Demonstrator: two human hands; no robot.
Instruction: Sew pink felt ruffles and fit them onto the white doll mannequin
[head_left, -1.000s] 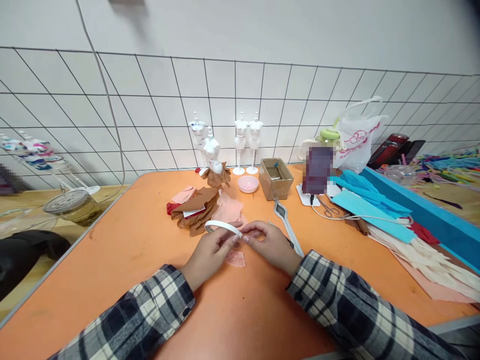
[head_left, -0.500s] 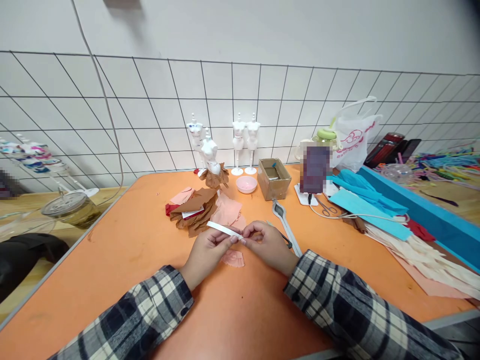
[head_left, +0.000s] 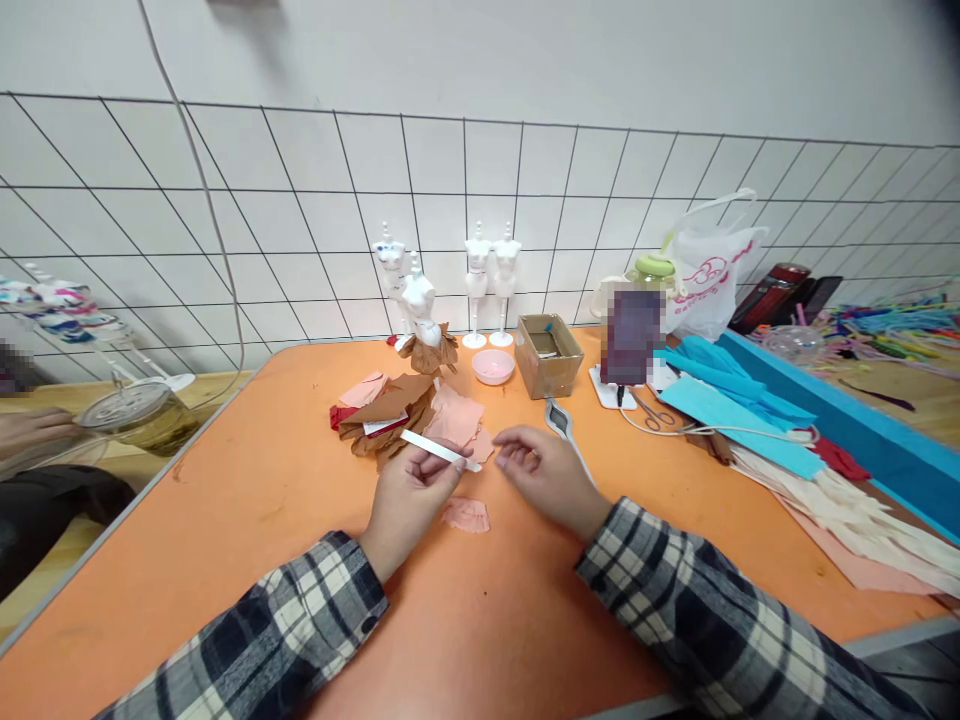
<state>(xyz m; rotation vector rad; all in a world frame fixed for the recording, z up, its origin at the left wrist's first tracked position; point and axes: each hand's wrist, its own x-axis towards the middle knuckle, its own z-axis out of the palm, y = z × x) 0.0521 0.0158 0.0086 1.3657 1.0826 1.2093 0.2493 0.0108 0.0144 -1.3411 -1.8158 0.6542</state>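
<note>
Person's L hand (head_left: 409, 500) is holding a white ring (head_left: 435, 447), seen edge-on, pinched betw. thumb & fingers, approx. mid-worktop (head_left: 247, 560), tilting down to the R. R hand (head_left: 551, 485) is hovering just beside ring's R end, apart from it; fingers half curled, tips parted, nothing visible in grip. Small pink piece (head_left: 466, 515) is lying nr. L hand, on the near side. Peach pieces (head_left: 456, 412) & brown pieces (head_left: 401, 395) are lying in a heap just beyond L hand. Grey tool (head_left: 559, 418) is lying beyond R hand, partly hidden by it. Pink bowl (head_left: 493, 379) & cardboard box (head_left: 551, 378) are sitting farther back, w/ white mannequins (head_left: 478, 270) standing nr. the wall. Scissors (head_left: 654, 415) are lying off to the R, by blue sheets (head_left: 735, 430).
</note>
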